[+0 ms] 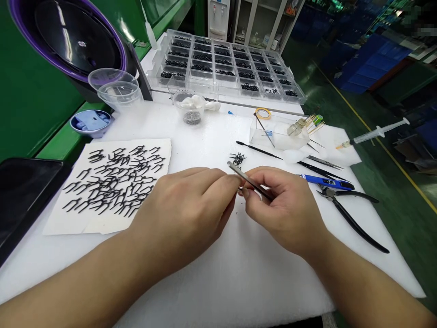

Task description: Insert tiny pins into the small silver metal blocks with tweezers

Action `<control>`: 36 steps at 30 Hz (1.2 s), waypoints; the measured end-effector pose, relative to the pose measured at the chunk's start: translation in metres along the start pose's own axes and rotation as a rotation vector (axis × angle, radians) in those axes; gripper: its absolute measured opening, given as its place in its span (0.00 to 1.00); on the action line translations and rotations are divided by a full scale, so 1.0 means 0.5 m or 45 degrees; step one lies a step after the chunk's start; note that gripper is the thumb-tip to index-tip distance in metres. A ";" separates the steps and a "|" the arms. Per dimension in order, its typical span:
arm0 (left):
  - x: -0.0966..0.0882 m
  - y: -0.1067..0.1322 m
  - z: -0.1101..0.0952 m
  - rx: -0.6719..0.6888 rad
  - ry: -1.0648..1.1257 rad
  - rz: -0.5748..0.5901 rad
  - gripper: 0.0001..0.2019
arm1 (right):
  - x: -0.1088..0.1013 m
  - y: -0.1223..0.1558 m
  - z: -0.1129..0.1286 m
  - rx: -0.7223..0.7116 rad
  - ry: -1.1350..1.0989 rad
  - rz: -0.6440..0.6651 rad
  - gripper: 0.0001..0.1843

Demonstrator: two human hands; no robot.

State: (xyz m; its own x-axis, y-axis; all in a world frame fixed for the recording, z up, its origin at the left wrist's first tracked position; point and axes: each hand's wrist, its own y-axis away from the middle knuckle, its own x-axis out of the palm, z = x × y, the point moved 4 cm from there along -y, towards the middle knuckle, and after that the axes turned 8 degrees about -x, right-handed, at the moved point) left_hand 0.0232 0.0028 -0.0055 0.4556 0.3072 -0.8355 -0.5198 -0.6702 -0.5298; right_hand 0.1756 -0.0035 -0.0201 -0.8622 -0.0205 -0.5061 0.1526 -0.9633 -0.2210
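Note:
My left hand [189,205] is closed, its fingertips pressed together beside my right fingertips. A tiny dark piece [240,188] shows at the pinch; most of it is hidden by the fingers. My right hand [283,205] is closed round metal tweezers [251,180], whose flat grey end points up and left past the left knuckles. Just beyond both hands lies a small heap of thin black pieces [238,158]. To the left, a white sheet [102,225] carries many forked black pieces [119,182] in loose rows.
At the back stands a clear compartment tray [213,77] of black pieces. Cutting pliers [355,223], a blue pen-like tool [327,182] and a syringe [375,133] lie right. A clear cup [189,107], a blue bowl [91,123] and a purple-rimmed device [80,41] stand farther back.

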 end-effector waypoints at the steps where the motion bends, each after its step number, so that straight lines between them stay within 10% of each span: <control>1: -0.001 -0.001 0.000 -0.002 -0.002 0.003 0.09 | 0.000 0.000 0.000 0.000 -0.003 0.001 0.06; 36: 0.002 -0.003 -0.001 0.021 0.083 0.021 0.11 | -0.004 0.000 0.002 -0.048 0.062 0.010 0.08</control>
State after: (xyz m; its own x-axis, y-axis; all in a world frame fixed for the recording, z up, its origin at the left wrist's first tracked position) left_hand 0.0249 0.0035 -0.0056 0.4928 0.2513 -0.8331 -0.5390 -0.6635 -0.5189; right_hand 0.1766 -0.0036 -0.0181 -0.8365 -0.0144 -0.5478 0.1783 -0.9524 -0.2472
